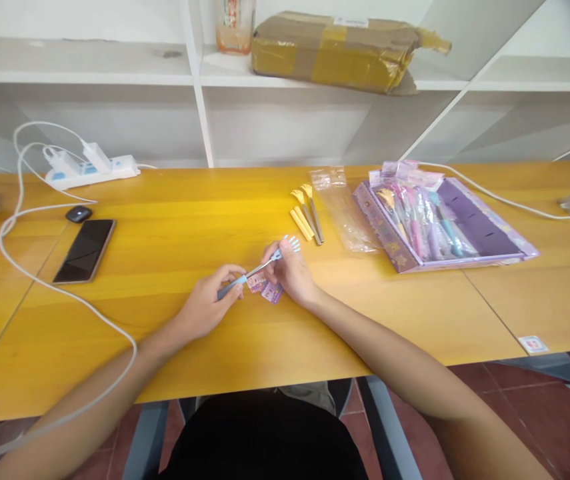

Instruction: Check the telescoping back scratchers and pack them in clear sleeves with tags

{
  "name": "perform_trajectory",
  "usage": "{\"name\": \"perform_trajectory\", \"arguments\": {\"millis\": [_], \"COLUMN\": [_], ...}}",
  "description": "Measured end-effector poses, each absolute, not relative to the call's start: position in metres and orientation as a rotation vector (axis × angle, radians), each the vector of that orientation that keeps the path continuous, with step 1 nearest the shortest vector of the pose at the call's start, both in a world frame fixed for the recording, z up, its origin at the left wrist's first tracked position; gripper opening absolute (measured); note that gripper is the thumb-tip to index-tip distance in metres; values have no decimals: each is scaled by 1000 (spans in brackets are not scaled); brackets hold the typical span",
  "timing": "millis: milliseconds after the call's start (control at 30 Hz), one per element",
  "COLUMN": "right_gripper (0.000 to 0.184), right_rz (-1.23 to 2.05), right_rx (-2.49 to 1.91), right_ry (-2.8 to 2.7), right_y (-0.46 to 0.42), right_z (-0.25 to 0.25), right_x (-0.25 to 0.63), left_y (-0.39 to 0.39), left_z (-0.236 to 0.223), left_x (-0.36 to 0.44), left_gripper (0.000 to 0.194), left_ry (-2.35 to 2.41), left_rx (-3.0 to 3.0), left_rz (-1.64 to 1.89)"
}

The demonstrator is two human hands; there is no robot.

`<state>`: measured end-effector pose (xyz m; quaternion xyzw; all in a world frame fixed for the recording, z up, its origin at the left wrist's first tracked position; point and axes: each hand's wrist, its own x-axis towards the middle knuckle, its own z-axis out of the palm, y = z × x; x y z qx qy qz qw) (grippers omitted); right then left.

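Forearms [365, 327] slanting in over the desk [175, 240], left hand [209, 303] gripping the blue stick [255, 270] by its handle [225, 291], right hand [289, 273] curled inward, kinda pinching it near the claw [291, 245].

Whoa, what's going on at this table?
Someone's left hand holds a stick by its blue handle, while the right hand holds it near its hand-shaped tip. Two small cards lie beside the right hand. Farther back lie two yellow-tipped sticks and two yellow tubes. To their right, a purple box holds bagged items.
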<state>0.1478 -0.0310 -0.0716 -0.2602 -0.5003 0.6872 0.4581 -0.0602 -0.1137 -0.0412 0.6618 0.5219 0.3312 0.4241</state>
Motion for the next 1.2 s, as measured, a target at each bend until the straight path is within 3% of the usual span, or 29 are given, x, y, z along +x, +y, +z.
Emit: {"name": "perform_trajectory", "arguments": {"millis": [867, 1100, 1200], "right_gripper": [63, 70, 76], "right_rz": [1835, 1571, 1263], "right_rx": [-545, -696, -779], "right_ry": [-1334, -1385, -1460], "right_y": [-40, -35, -16], "right_z": [-72, -65, -53], "right_x": [143, 142, 154], "left_y": [-119, -113, -110], "left_z": [-46, -55, -58], "left_x": [-59, -51, -51], "left_gripper": [25, 25, 27], "left_ry": [1260, 1218, 1243], "left_rx": [1661, 1624, 1576], "left_rz": [832, 900, 911]}}
